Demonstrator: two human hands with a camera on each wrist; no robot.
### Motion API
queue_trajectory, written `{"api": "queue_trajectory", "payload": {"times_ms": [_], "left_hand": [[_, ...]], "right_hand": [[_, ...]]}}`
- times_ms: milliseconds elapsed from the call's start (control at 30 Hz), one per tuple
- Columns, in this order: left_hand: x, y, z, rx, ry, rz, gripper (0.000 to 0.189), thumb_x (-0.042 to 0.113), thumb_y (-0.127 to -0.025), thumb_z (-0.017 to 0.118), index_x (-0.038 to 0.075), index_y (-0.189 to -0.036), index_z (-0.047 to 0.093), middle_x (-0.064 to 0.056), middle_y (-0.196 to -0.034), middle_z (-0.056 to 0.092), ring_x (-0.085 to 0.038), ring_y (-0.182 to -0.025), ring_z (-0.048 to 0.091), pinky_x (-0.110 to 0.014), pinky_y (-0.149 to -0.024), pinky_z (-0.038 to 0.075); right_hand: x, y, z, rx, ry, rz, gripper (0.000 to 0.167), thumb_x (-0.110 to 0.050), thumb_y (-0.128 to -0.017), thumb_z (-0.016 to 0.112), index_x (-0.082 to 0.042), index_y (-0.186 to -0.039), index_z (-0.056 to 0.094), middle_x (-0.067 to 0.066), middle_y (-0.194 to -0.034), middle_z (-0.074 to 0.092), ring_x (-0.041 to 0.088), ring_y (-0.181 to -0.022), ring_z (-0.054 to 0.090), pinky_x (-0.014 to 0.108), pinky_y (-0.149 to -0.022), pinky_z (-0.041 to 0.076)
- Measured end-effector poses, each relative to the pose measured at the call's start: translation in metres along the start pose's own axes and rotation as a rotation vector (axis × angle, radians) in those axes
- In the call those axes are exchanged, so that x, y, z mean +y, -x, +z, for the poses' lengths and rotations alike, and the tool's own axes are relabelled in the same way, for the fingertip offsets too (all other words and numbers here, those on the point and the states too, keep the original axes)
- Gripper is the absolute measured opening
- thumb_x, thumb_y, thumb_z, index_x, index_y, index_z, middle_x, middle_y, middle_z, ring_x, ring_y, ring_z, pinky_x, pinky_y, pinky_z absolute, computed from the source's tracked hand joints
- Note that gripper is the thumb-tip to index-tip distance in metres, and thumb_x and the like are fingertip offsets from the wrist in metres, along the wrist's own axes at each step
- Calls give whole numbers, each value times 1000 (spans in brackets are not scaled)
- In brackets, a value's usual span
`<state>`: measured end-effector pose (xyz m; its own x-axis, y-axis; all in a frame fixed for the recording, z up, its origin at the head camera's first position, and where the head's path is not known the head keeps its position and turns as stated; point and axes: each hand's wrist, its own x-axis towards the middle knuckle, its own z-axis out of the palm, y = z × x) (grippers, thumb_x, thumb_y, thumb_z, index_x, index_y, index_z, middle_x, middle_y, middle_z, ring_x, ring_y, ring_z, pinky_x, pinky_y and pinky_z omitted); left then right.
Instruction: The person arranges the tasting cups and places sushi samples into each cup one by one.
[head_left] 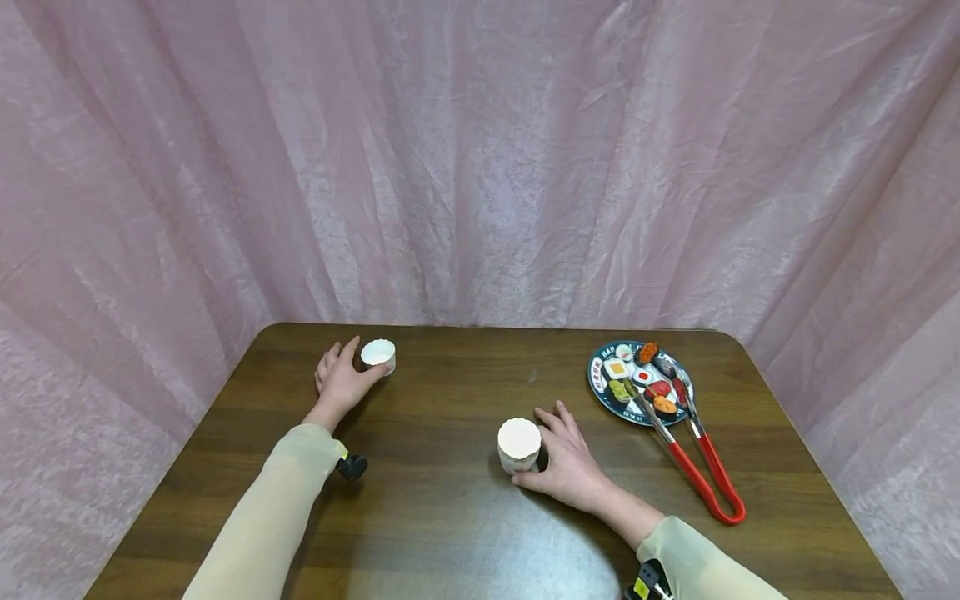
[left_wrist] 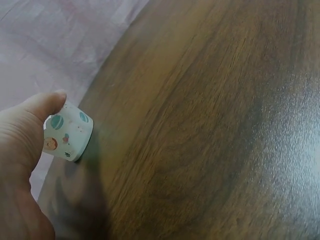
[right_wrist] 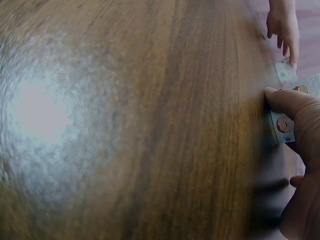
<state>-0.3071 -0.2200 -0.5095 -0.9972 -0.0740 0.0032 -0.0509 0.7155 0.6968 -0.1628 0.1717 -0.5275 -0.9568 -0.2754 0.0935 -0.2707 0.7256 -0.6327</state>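
Observation:
At the far left of the table, my left hand (head_left: 342, 382) holds a small white paper baking cup (head_left: 378, 355) between thumb and fingers. In the left wrist view that cup (left_wrist: 69, 132) shows green and pink printed pictures, and the thumb lies along its side. Nearer the middle, my right hand (head_left: 567, 462) grips a second paper baking cup (head_left: 519, 446) with its thumb at the near side; the other fingers reach past the cup's right side. A doughnut print shows on this cup (right_wrist: 285, 125) in the right wrist view. Both cups have wavy rims.
On the right lies a dark round plate (head_left: 597, 392) with several small sushi-like pieces. Red-handled metal tongs (head_left: 705, 475) rest with their tips over it. A pink curtain (head_left: 480, 167) hangs behind the brown wooden table (head_left: 450, 517).

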Motion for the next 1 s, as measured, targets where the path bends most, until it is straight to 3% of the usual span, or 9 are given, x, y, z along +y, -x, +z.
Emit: {"api": "queue_trajectory", "payload": {"times_ms": [267,567,833,1000], "left_hand": [[3,-1,-11,33,-1,9,100,62,-91,67,12,-164,20,-25,-167,4,-51,-150,-6,-70,-115,0],[7,2,-22,84,-10,86,96,61,-93,65,12,-164,22,-25,-167,5,-48,-151,-7,-69,-115,-1],[16,15,-31,134,-11,226,91,58,-93,68,13,-162,29,-21,-168,8,-42,-153,-5,-72,-114,4],[35,32,-31,75,-10,337,90,56,-92,70,22,-163,27,-10,-171,3,-34,-155,-9,-77,-111,7]], "right_hand": [[-1,0,-1,2,-4,7,67,-41,-70,93,-17,-127,69,17,-157,42,41,-155,8,70,-116,14],[1,0,-2,4,-6,7,68,-42,-70,93,-16,-129,69,19,-156,43,41,-154,8,70,-116,14],[1,1,1,-3,-14,3,66,-42,-70,93,-19,-127,70,18,-156,43,42,-154,9,71,-115,15],[0,1,1,12,-13,-8,64,-43,-70,93,-19,-125,70,17,-156,43,42,-154,9,71,-116,15]]}}
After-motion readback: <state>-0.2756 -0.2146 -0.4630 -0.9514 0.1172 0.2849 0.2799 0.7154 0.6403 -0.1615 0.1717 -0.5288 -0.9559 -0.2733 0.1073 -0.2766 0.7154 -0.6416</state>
